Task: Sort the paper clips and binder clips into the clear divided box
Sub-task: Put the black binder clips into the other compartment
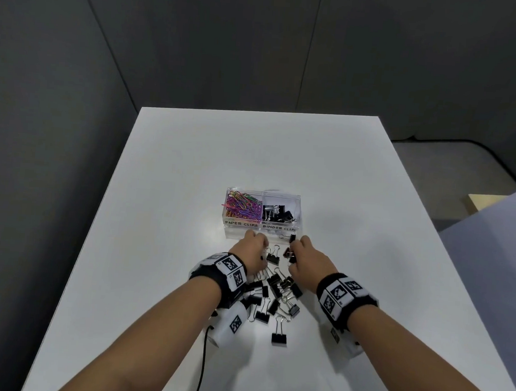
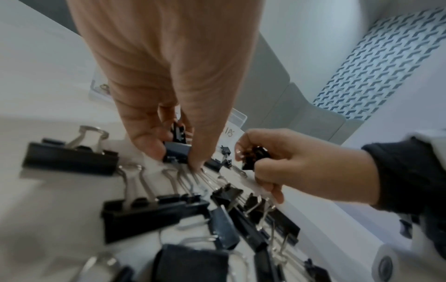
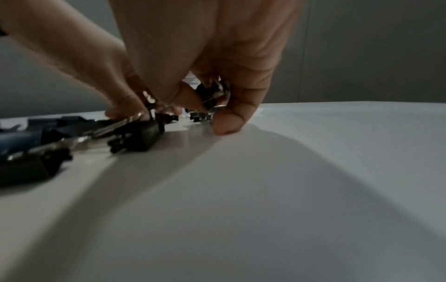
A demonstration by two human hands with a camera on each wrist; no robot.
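The clear divided box (image 1: 298, 209) stands mid-table; coloured paper clips (image 1: 242, 206) fill its left compartment, black binder clips (image 1: 276, 214) lie in the right. A pile of black binder clips (image 1: 274, 291) lies on the table between my wrists. My left hand (image 1: 254, 250) (image 2: 178, 152) reaches down at the pile's far end, thumb and fingers pinching a binder clip (image 2: 177, 150), with another tucked in the palm. My right hand (image 1: 300, 254) (image 2: 253, 158) (image 3: 207, 106) grips binder clips (image 2: 254, 157) in its curled fingers, just in front of the box.
The white table (image 1: 368, 264) has dark grey partition walls behind and to the left. A patterned surface (image 2: 376, 63) shows at the right in the left wrist view. Black cables (image 1: 202, 365) hang from the wrist cameras over the near edge.
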